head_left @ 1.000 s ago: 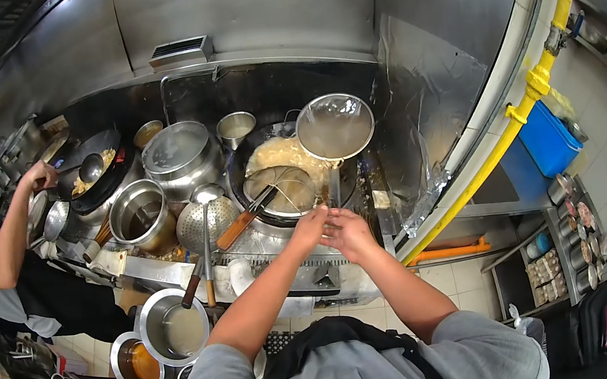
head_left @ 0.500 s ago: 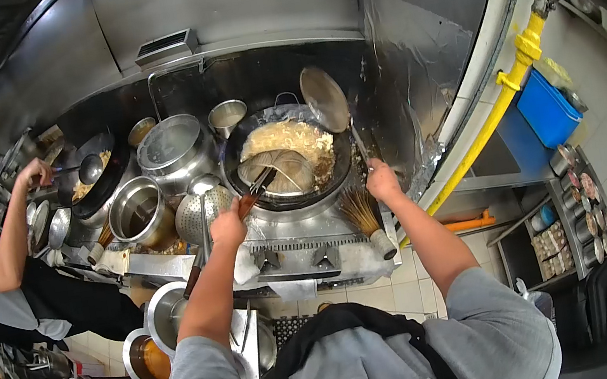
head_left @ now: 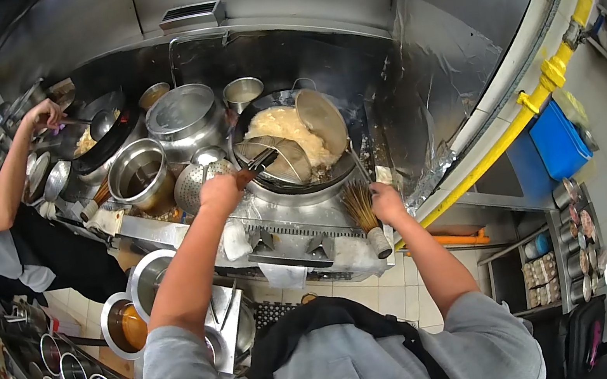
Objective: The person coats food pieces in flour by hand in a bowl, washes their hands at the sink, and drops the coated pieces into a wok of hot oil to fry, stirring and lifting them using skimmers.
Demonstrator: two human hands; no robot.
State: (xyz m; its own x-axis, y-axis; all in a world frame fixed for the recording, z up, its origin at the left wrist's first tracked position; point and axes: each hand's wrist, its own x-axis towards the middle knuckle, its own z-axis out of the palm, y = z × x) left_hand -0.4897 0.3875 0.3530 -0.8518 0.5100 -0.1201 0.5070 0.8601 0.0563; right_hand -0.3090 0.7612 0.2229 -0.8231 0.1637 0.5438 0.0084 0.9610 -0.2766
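Observation:
My left hand [head_left: 220, 192] is wrapped round the wooden handle of a wire mesh strainer [head_left: 282, 163], whose bowl lies at the left side of the wok [head_left: 245, 124]. A long metal handle is gripped in my right hand [head_left: 386, 203]; it leads up to a wide round skimmer [head_left: 323, 118], tilted at the wok's right side. Between the two tools, pale foaming food [head_left: 276, 121] bubbles in hot oil. Just left of my right hand is a bamboo brush [head_left: 360, 207]. Close to my left hand a perforated ladle [head_left: 192, 188] rests beside the wok.
A pot of dark liquid [head_left: 116, 178] and a lidded pot [head_left: 221, 122] stand left of the wok. Farther left, a co-worker's hand [head_left: 43, 114] holds a ladle over another wok [head_left: 123, 130]. A yellow pipe [head_left: 501, 148] runs along the right wall.
The skimmer in my right hand has come down from above the wok to its right side. The pale food has foamed up. The strainer stays in the wok, and the camera view has shifted.

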